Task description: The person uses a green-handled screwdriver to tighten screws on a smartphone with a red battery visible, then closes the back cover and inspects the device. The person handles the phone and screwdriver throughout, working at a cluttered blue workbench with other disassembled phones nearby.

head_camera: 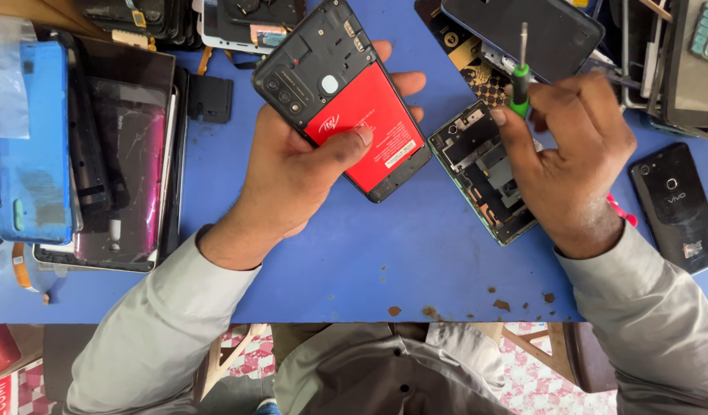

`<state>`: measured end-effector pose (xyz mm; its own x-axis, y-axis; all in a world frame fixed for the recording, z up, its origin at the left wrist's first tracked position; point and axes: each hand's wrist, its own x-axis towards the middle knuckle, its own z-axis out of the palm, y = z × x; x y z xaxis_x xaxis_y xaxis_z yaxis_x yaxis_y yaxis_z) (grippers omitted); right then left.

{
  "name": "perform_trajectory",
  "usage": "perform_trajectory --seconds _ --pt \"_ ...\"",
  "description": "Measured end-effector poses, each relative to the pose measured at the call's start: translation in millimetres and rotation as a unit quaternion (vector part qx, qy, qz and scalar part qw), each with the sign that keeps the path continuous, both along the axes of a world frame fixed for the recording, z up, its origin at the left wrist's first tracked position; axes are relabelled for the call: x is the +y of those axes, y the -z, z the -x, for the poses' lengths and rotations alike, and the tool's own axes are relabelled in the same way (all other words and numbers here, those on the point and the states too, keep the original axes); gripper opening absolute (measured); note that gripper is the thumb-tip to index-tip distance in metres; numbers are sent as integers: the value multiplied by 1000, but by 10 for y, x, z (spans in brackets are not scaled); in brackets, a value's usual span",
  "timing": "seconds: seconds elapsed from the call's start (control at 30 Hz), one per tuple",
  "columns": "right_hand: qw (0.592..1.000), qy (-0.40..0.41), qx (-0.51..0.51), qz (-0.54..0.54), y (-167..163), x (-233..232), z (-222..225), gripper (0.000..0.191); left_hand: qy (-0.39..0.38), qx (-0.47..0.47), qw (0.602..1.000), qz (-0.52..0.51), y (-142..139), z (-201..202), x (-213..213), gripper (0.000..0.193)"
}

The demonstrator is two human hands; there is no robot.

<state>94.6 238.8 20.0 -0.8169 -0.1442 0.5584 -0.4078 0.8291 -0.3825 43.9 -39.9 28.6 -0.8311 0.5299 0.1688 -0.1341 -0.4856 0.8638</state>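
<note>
Opened phone (346, 100): back cover off, black frame with camera cluster toward the top, red battery filling the lower body. Held above the blue counter (354, 253), tilted, near its middle.

Left hand (292, 173): closed around the opened phone, thumb pressed on the red battery, fingertips showing past the far edge.

Right hand (573, 157): closed on a small screwdriver (521, 73) with a green grip, metal shaft pointing away from the person. The hand hangs over a stripped phone chassis (481, 169), partly covering it.

Stripped phone chassis: lies flat on the counter just beside the opened phone, circuit parts and metal shields exposed, greenish rim.

Step in hand, as judged: the opened phone is being held steady for inspection while the driver is kept ready. A next move with the driver would call for turning its tip down and seating it squarely in a small screw head.

Surroundings: a stack of phone shells and screens (116, 154) at left, with a blue back cover (35, 146) beside it; a black phone (677, 204) lying flat at right; a dark phone body (523, 31) at the far edge, among more parts.

Containers: none in view; all parts lie loose on the counter.
</note>
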Motion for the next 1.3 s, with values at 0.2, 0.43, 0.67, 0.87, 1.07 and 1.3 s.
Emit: perform_trajectory --seconds 0.2,0.43,0.67,0.87,1.07,1.3 --pt "996 18 9 -87 -10 0 51 28 3 -13 999 -32 107 -3 -45 43" --pt "991 10 7 -131 2 42 99 26 0 -35 999 -14 68 -2 -50 45" --pt "988 12 10 -151 40 48 118 19 -3 -66 998 -13 23 22 -33 50" --pt "986 18 12 -166 67 63 112 15 -2 -84 996 -20 17 22 -37 58" --pt "985 25 10 -171 99 96 118 15 -6 -93 995 -36 19 28 -36 61" --pt "984 32 3 -174 87 101 101 19 -10 -100 995 -27 -7 14 -44 60"
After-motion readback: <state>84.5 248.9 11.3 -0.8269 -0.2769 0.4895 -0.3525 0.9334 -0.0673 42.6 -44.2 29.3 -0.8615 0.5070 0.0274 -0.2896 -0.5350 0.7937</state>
